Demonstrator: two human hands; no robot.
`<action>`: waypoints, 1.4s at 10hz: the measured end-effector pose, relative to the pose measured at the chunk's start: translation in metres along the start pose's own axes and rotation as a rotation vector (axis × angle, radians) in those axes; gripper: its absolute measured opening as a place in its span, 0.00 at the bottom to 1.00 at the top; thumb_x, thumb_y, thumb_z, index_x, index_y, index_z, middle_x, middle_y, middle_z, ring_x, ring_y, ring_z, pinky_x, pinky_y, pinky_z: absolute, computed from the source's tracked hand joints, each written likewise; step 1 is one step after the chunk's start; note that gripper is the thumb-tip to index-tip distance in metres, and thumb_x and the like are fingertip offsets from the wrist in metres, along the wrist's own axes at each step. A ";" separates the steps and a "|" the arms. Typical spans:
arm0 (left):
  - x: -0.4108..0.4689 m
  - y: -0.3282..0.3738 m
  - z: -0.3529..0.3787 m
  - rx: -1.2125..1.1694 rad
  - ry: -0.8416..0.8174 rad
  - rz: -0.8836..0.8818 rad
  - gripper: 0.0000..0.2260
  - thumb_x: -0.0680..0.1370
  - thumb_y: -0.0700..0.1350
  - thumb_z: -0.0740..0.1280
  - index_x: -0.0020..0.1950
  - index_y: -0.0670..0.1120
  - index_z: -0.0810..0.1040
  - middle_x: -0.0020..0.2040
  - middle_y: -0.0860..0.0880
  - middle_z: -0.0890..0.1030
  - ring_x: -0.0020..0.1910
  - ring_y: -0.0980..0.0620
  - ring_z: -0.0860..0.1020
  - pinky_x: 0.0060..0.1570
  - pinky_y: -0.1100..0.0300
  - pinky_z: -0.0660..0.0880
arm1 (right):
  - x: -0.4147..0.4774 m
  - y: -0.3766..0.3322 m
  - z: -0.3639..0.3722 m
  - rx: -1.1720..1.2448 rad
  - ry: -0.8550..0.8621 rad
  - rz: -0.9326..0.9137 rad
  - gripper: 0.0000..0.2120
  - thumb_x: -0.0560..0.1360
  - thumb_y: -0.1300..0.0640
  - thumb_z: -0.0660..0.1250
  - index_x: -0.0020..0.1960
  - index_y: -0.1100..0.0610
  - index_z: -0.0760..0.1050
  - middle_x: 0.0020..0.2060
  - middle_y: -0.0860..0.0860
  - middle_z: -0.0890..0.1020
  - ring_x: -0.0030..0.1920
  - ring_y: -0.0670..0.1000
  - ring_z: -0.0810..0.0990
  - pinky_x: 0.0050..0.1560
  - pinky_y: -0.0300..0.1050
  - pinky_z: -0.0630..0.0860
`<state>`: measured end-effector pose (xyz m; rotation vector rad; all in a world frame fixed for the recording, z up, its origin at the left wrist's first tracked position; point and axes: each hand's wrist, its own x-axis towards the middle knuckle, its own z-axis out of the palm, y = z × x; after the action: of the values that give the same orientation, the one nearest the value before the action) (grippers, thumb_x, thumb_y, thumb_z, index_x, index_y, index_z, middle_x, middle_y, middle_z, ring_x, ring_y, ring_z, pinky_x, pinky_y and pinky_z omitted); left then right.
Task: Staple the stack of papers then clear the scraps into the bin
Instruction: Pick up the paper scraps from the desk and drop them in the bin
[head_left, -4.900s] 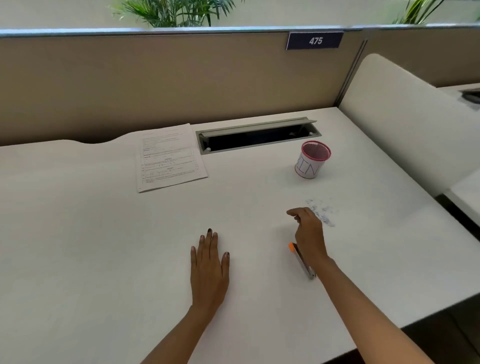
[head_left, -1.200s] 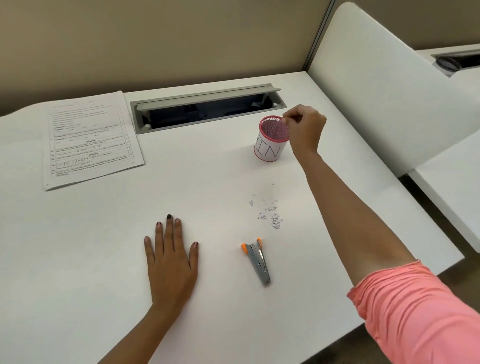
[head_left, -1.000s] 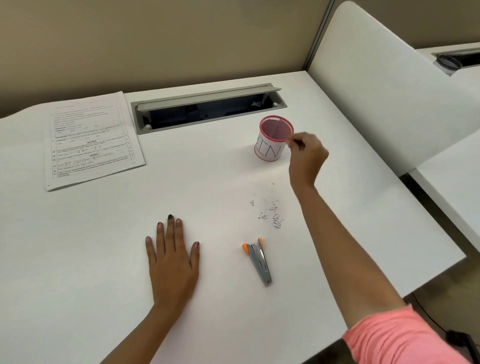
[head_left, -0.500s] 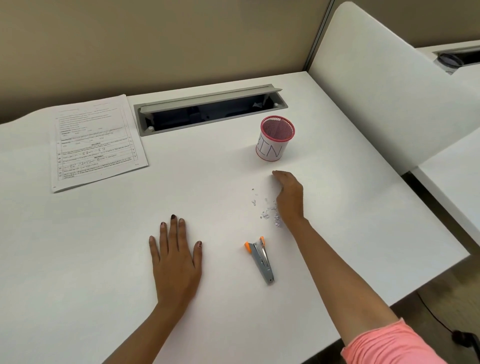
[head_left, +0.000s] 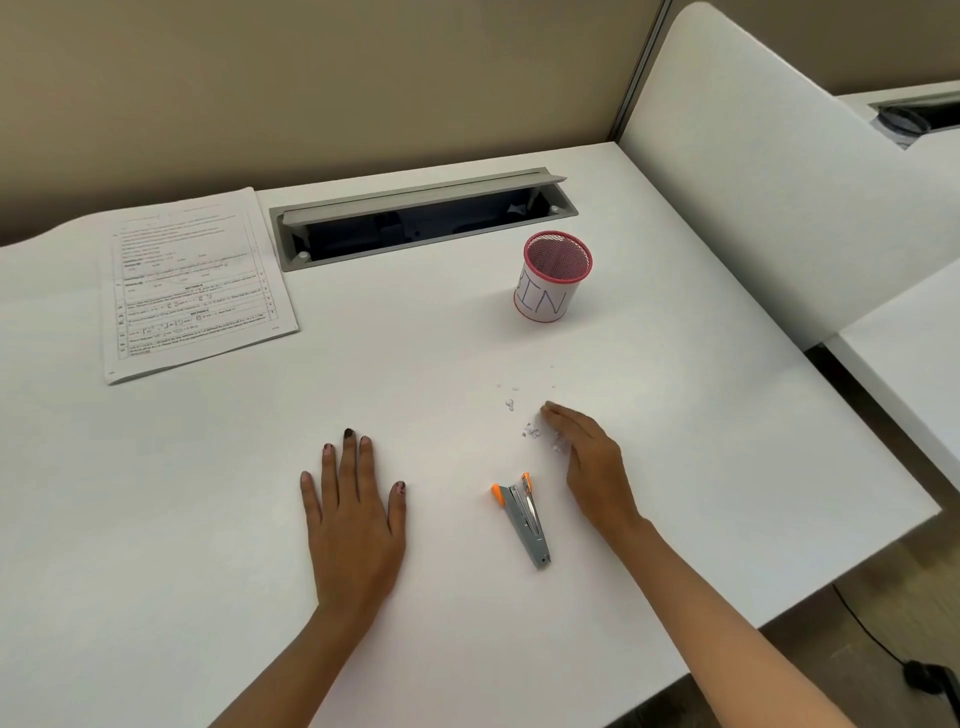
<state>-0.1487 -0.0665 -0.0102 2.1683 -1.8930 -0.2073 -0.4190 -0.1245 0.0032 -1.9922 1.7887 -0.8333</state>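
A stack of printed papers (head_left: 192, 291) lies flat at the far left of the white desk (head_left: 208, 519). A small pink mesh cup labelled BIN (head_left: 551, 278) stands right of centre. Tiny white paper scraps (head_left: 530, 428) are scattered in front of it. My right hand (head_left: 589, 462) rests edge-down on the desk, fingers together against the right side of the scraps, partly covering them. A grey stapler with orange tips (head_left: 523, 517) lies just below the scraps, left of my right wrist. My left hand (head_left: 356, 512) lies flat, palm down, fingers apart, holding nothing.
An open grey cable tray (head_left: 421, 218) is set into the desk behind the bin. A white divider panel (head_left: 779, 166) rises along the right side, with the desk's right edge close by. A tan partition wall stands at the back.
My right hand came back from above the bin down to the desk and now sits against the scrap pile. The left hand, stapler and papers stayed put.
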 end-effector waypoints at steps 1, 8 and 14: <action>0.000 0.000 0.000 -0.005 0.000 0.000 0.28 0.80 0.55 0.48 0.78 0.42 0.57 0.79 0.46 0.57 0.78 0.45 0.55 0.76 0.43 0.51 | -0.014 -0.002 0.001 0.004 0.089 0.117 0.21 0.78 0.66 0.55 0.70 0.58 0.68 0.68 0.48 0.70 0.69 0.46 0.67 0.70 0.40 0.62; 0.000 0.001 -0.001 0.007 0.010 -0.008 0.28 0.80 0.55 0.49 0.77 0.43 0.58 0.79 0.46 0.58 0.78 0.44 0.56 0.76 0.43 0.51 | 0.076 -0.029 0.039 -0.225 -0.329 -0.326 0.22 0.81 0.59 0.52 0.75 0.61 0.59 0.75 0.54 0.62 0.75 0.51 0.58 0.76 0.41 0.49; 0.000 0.000 0.000 0.014 0.005 -0.007 0.28 0.81 0.55 0.48 0.77 0.43 0.57 0.79 0.46 0.57 0.78 0.45 0.55 0.76 0.44 0.50 | 0.006 -0.025 0.006 -0.536 -0.084 -0.299 0.28 0.56 0.77 0.74 0.56 0.67 0.78 0.51 0.59 0.82 0.50 0.57 0.83 0.36 0.41 0.81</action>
<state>-0.1485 -0.0668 -0.0102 2.1827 -1.8903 -0.1907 -0.3957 -0.1271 0.0148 -2.6345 1.8278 -0.3519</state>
